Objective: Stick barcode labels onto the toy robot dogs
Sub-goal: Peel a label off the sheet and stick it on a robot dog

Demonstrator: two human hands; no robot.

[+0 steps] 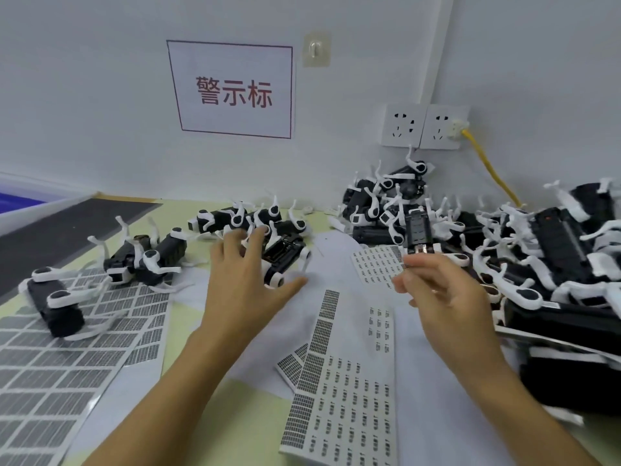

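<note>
My left hand reaches forward with fingers spread, resting against a black-and-white toy robot dog that lies belly up on the table. My right hand grips the lower end of another toy dog, held upright with its underside facing me. Barcode label sheets lie flat between and below my hands, and a smaller sheet sits just left of my right hand. A big heap of toy dogs fills the right side. Several more dogs lie at the left.
A large label sheet covers the left of the table, with one dog on it. On the wall hang a sign with red characters and two sockets with a yellow cable. A dark mat lies far left.
</note>
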